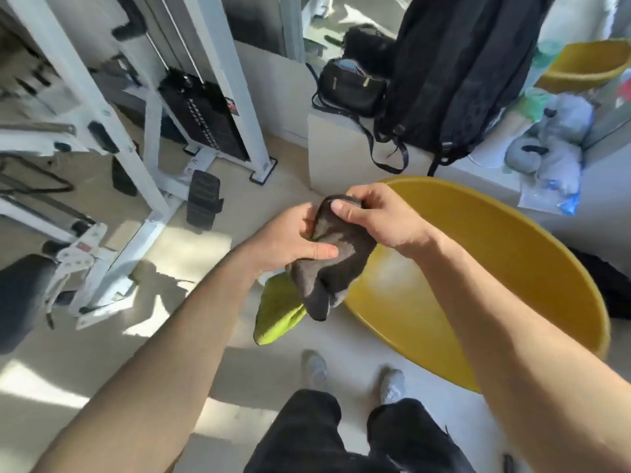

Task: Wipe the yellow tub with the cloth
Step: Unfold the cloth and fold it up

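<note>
A large yellow tub (478,268) stands on the floor at the right, its inside empty and sunlit. Above its left rim I hold a dark grey cloth (336,257) with both hands. My left hand (290,238) grips the cloth's left side, thumb pressed on top. My right hand (372,213) pinches its upper end. The cloth's lower end hangs free. Below it a lime-green cloth (278,312) shows, and whether that one is held or lies on the floor is unclear.
A white weight machine (143,107) fills the left. A black backpack (454,70) and a small black bag (351,87) sit on a low white platform behind the tub. A second yellow tub (587,64) is at the far right. My feet (355,373) stand near the tub's front.
</note>
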A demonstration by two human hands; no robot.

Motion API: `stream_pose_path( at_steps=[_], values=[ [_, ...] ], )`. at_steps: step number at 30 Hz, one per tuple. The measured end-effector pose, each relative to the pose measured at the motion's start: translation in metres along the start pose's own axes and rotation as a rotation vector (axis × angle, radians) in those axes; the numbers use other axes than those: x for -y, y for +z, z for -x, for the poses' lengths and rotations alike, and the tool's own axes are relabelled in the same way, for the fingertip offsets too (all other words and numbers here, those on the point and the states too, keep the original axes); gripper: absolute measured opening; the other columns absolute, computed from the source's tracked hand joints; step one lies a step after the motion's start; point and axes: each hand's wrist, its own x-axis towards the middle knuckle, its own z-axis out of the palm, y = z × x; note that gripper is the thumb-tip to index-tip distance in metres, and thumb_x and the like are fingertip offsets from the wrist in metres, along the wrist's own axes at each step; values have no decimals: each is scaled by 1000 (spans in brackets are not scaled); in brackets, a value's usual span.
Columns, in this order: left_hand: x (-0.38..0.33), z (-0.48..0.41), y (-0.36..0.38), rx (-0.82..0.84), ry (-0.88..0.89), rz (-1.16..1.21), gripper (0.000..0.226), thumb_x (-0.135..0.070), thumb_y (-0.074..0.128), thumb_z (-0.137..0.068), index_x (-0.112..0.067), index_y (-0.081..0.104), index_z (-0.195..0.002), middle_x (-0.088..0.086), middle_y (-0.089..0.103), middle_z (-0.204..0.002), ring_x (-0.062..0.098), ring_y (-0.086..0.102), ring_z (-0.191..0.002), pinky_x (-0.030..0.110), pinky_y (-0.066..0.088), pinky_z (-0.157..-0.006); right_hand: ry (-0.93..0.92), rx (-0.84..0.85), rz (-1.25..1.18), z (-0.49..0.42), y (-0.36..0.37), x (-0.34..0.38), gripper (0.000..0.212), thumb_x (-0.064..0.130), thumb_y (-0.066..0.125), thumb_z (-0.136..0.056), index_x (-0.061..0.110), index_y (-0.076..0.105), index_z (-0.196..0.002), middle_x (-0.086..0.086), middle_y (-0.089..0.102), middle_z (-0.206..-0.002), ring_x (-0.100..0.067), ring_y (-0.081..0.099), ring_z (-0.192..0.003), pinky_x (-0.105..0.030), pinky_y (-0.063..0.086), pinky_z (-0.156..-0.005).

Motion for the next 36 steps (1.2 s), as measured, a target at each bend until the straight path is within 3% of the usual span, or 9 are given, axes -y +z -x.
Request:
stream_pose_path(
  at_steps=[4,6,10,15,19,26,30,33,36],
  values=[
    [71,35,-52,-167,-185,-253,35,-30,81,-75,-23,69,-108,-10,75,-99,4,70,-90,29,52,-82,-27,0,-224,-41,39,28,31,18,57,-101,-3,60,-79,-13,61,-71,-21,57,-60,-26,48,-57],
    [102,52,-74,-299,-236,-232,31,-40,71,-80,-15,71,-100,-9,72,-92,9,67,-82,28,51,-78,-14,-28,-303,-61,46,31,26,18,55,-101,7,62,-79,-8,64,-69,-18,59,-59,-25,48,-57],
    [111,68,-109,-675,-211,-73,26,-29,64,-93,-9,62,-77,-11,56,-69,6,50,-66,23,38,-63,-2,-38,-248,-96,49,10,23,21,54,-99,9,65,-82,-7,65,-75,-20,59,-69,-29,47,-62],
    [84,46,-144,-851,-186,-113,15,-29,67,-90,-14,69,-87,2,65,-78,16,59,-74,32,54,-69,66,-165,-196,-130,30,-24,23,24,56,-99,7,67,-88,-6,66,-81,-19,60,-76,-34,46,-72],
    [58,16,-155,-876,-197,-265,10,-31,67,-89,-21,68,-91,-13,60,-76,1,53,-68,11,38,-54,97,-223,-138,-158,11,-28,28,25,57,-98,18,58,-71,7,53,-66,-7,49,-63,-26,39,-65],
    [42,-30,-181,-890,-169,-243,24,-40,70,-82,-17,73,-88,4,71,-83,17,63,-75,30,43,-67,109,-299,-159,-209,-5,-15,40,10,52,-100,22,47,-63,22,46,-48,6,43,-48,-13,37,-55],
    [45,-37,-197,-847,-151,-226,21,-39,71,-82,-19,71,-82,0,68,-76,17,62,-73,27,41,-65,126,-323,-151,-223,-3,-15,31,16,56,-96,21,53,-66,11,54,-65,-4,49,-63,-22,39,-66],
    [60,-40,-203,-758,-193,-244,35,-41,69,-85,-6,69,-91,9,70,-86,19,62,-76,30,41,-66,156,-360,-175,-225,1,-27,28,14,55,-93,20,52,-65,4,51,-69,-10,46,-68,-28,37,-70],
    [89,-46,-200,-635,-269,-230,34,-42,68,-86,-9,71,-95,-1,69,-85,12,60,-74,27,44,-67,198,-412,-183,-216,12,-54,21,18,54,-84,20,52,-64,1,47,-69,-15,43,-72,-31,35,-69]
  ],
)
